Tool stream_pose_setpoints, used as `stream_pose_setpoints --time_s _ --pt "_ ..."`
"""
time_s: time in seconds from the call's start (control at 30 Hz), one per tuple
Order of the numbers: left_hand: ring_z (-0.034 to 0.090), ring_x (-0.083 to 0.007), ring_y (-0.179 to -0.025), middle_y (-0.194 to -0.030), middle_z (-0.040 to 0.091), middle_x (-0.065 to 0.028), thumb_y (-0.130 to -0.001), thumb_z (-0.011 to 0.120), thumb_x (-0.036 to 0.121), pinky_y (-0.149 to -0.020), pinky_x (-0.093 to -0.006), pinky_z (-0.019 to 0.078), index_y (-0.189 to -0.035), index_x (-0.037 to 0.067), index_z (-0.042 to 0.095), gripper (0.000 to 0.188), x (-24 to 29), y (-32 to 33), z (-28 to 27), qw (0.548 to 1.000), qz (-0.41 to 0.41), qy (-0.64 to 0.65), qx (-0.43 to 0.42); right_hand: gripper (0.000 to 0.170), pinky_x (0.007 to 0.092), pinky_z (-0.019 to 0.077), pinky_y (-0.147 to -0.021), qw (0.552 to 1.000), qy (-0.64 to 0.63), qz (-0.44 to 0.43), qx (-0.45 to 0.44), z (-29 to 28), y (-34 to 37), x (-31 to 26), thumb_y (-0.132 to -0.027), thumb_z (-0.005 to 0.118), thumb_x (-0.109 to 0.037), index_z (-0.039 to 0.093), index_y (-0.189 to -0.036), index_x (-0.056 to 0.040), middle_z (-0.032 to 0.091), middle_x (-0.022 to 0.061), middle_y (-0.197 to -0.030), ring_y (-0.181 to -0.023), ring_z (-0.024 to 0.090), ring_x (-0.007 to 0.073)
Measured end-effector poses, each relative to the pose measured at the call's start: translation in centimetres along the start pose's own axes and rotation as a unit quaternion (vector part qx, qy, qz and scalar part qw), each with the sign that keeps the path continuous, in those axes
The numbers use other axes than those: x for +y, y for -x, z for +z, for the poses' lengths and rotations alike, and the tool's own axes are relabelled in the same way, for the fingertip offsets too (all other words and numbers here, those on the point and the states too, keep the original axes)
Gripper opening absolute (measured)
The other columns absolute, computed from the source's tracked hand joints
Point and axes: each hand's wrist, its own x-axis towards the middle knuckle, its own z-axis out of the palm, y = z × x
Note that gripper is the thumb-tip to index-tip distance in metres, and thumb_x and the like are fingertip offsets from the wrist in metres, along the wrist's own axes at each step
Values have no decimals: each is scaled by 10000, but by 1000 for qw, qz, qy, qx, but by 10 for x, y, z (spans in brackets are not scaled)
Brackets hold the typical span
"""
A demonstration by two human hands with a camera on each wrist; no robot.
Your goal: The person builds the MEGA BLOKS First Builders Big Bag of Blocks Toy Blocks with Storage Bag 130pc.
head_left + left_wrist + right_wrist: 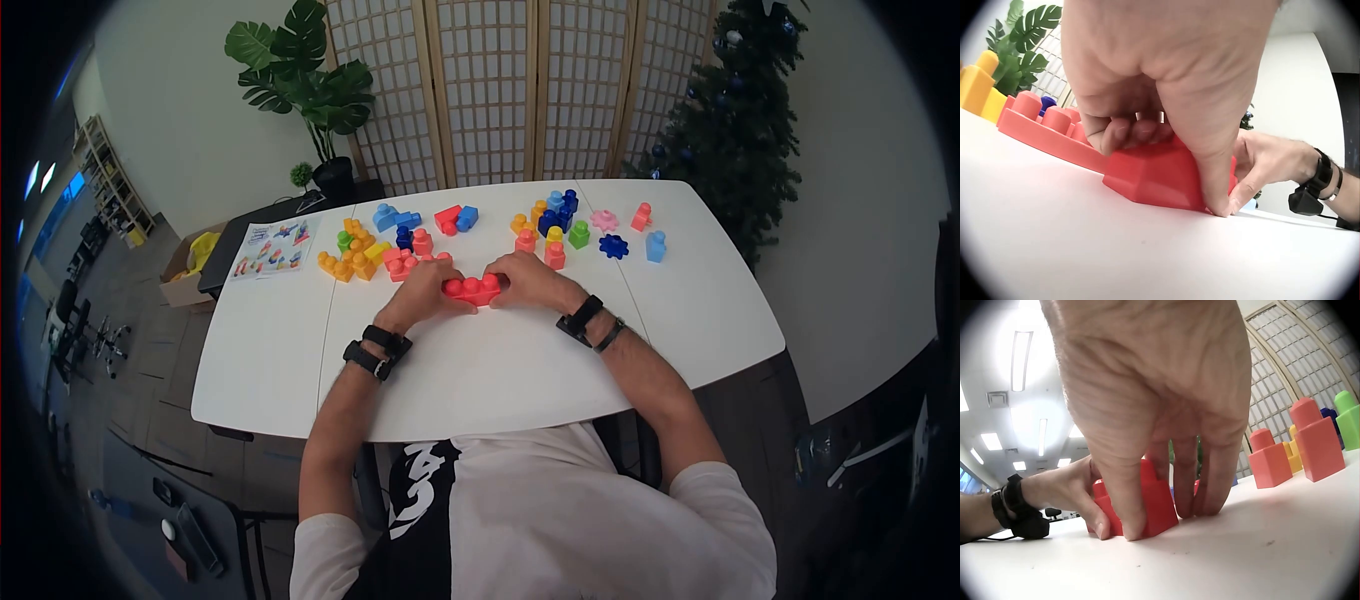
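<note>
A bright red toy building block piece (472, 290) with a row of round studs sits on the white table in front of the person. My left hand (425, 291) grips its left end, and the thumb comes down its near side in the left wrist view. At the opposite end my right hand (535, 281) holds it between thumb and fingers. Angled red faces (1154, 178) show beneath the left palm. Just behind the left hand lies a long coral block (1054, 139) with studs. Two coral blocks, one of them tall (1317, 440), stand beyond the right hand.
Yellow-orange blocks (350, 265) cluster at the left, near a printed picture sheet (272, 248). Dark blue blocks (555, 222), a green block (579, 235), a blue gear-shaped piece (613, 246) and a light blue block (655, 247) stand at the right of the table (470, 385).
</note>
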Motion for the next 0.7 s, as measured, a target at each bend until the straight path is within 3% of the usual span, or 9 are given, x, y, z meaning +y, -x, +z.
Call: stream_pose_setpoints --time_s 0.07,0.13,0.17,0.23,0.27,0.33,0.43,0.5,0.7 --pt "668 -299 -867 -917 701 -141 -690 1006 280 -783 -395 532 -954 -10 764 460 -1 0 0 1000 -8 -5 -9 382 378 567 -801 999 16 -1 -33 -10 -7 0 -759 874 -213 758 -1046 10 757 147 -948 -854 718 266" --pt "667 -300 -874 -939 698 -143 -699 1001 282 -788 -394 531 -968 -8 763 462 -3 -1 1 1000 -10 -5 -7 437 361 581 -842 986 -143 39 -74 -29 -25 4 -797 873 -243 753 -1146 -9 767 161 -1029 -880 739 273" --pt "667 -300 -880 -961 695 -145 -707 995 284 -792 -393 530 -983 -7 762 463 -2 1 2 1000 -13 -6 -10 437 361 581 -842 986 -142 41 -77 -36 -38 3 -797 873 -243 753 -1146 -9 767 161 -1029 -880 739 273" --pt "667 -304 -892 -977 690 -145 -717 987 288 -797 -395 531 -1000 -4 760 466 0 2 1 1000 -19 -5 -17 362 419 561 -962 984 -154 84 -20 -45 -70 -1 -845 774 -208 763 -1162 -35 775 175 -1040 -1057 717 338" --pt "667 -308 -903 -993 685 -144 -727 980 291 -803 -397 531 -1018 -2 758 469 1 2 1 999 -22 -9 -24 362 419 561 -962 984 -154 85 -21 -40 -85 7 -845 774 -208 763 -1162 -35 775 175 -1040 -1057 717 338" --pt "668 -311 -906 -993 684 -142 -733 974 293 -806 -400 533 -1030 -1 756 472 -4 0 5 1000 -9 0 -27 395 438 539 -1035 995 82 -35 40 -19 -114 28 -888 698 -110 733 -1277 -58 767 154 -1160 -1169 689 353" --pt "671 -318 -909 -992 686 -141 -742 963 297 -809 -407 537 -1043 -1 752 473 -6 2 5 1000 16 -6 -9 402 458 520 -1069 971 178 -121 101 23 -150 58 -896 646 -46 720 -1290 -62 730 145 -1276 -1243 654 351" --pt "672 -321 -911 -991 689 -143 -744 959 298 -809 -410 538 -1044 -2 751 473 -5 2 4 1000 27 -14 6 385 472 519 -1064 974 205 -90 36 28 -164 58 -896 642 -35 725 -1270 -72 697 139 -1309 -1253 641 336" --pt "683 -324 -910 -975 717 -148 -743 952 315 -815 -420 535 -1061 1 748 491 10 -1 -2 998 17 -2 -65 268 472 557 -1001 963 229 -92 110 45 -185 68 -907 667 -76 729 -1166 -60 696 138 -1192 -1197 655 350"
